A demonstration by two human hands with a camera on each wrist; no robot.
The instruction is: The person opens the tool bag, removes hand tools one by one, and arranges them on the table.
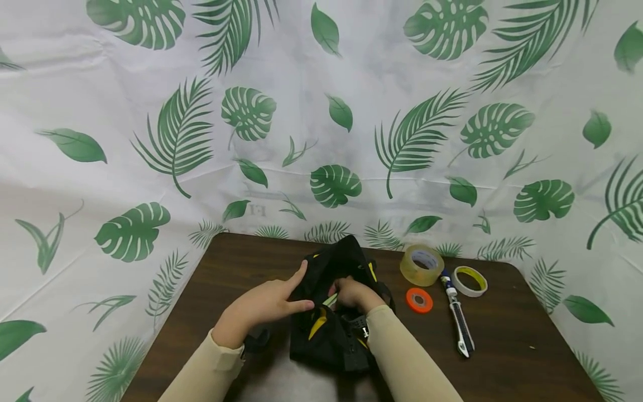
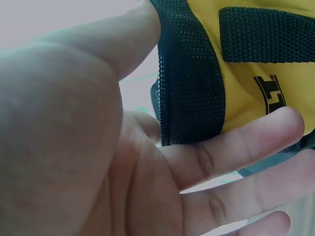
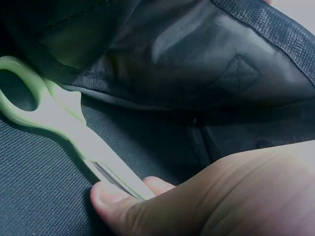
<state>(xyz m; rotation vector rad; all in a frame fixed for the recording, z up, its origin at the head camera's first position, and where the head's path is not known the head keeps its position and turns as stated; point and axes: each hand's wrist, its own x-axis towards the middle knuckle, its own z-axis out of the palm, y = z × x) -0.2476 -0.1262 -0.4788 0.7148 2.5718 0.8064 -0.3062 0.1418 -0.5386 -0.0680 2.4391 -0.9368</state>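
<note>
A black and yellow tool bag point(image 1: 331, 346) stands on the table with its mouth spread. My left hand point(image 1: 263, 310) touches the bag's left edge; in the left wrist view the thumb meets the black webbing rim point(image 2: 192, 78) while straight, spread fingers lie along the yellow side point(image 2: 246, 93). Inside the bag, my right hand point(image 1: 354, 295) pinches a pair of scissors point(image 3: 93, 140) with pale green handles, thumb and a finger near the blade end. The handle loop points away from the hand, over the dark lining point(image 3: 39, 172). Part of the blades is hidden by the fingers.
Right of the bag lie a clear tape roll point(image 1: 416, 274), an orange tape roll point(image 1: 419, 300), a white tape roll point(image 1: 461, 290) and a utility knife point(image 1: 459, 321). A small dark object point(image 1: 257, 339) sits under the left wrist. A leaf-patterned sheet point(image 1: 301, 139) hangs behind the table point(image 1: 527, 335).
</note>
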